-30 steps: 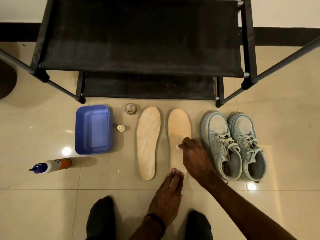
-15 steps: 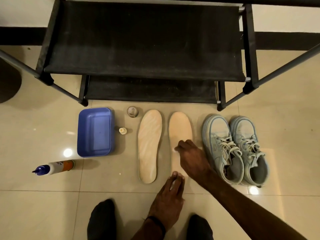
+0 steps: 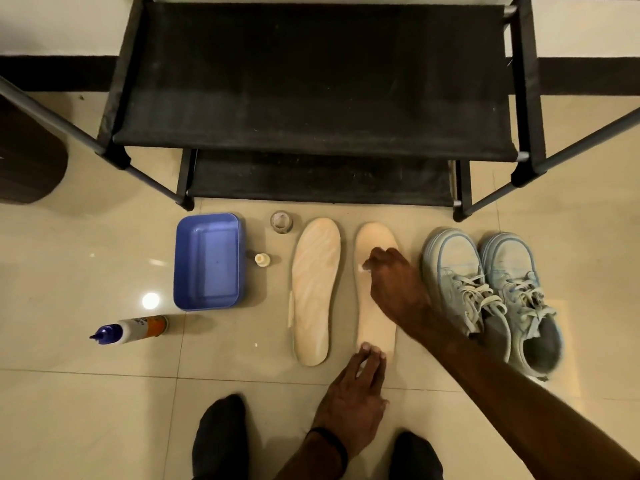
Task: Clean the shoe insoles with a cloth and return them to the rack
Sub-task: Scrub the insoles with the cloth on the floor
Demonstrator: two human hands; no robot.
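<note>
Pale cream foam, two flat shoe insoles are lying side by side on the glossy beige floor tiles (image 3: 104,393), toes pointing toward the black metal-and-fabric shoe rack (image 3: 311,98) that is standing just beyond them. The right insole (image 3: 375,306) is being worked on: the person's right hand (image 3: 398,282) is hovering over its front half with fingers curled, pinching a small whitish scrap, apparently the cloth (image 3: 365,266), against the insole's surface near the toe end. The left hand (image 3: 353,403) is reaching in from below, its straightened fingertips pressing on the heel end of the same insole, so the insole is lying stretched between the two hands. The left insole (image 3: 313,292), streaked with darker marks, is sitting untouched just beside it. To the right, a pair of light blue lace-up sneakers (image 3: 491,289) is standing close to the right forearm. On the left, a rectangular blue plastic tub (image 3: 207,261) is resting on the floor, with a small cream bottle cap (image 3: 262,259) next to it and a small clear glass jar (image 3: 281,221) nearer the rack. A white squeeze bottle with a blue nozzle and orange band (image 3: 133,329) is lying on its side farther left. Two dark-socked feet (image 3: 221,434) are showing at the bottom edge.
</note>
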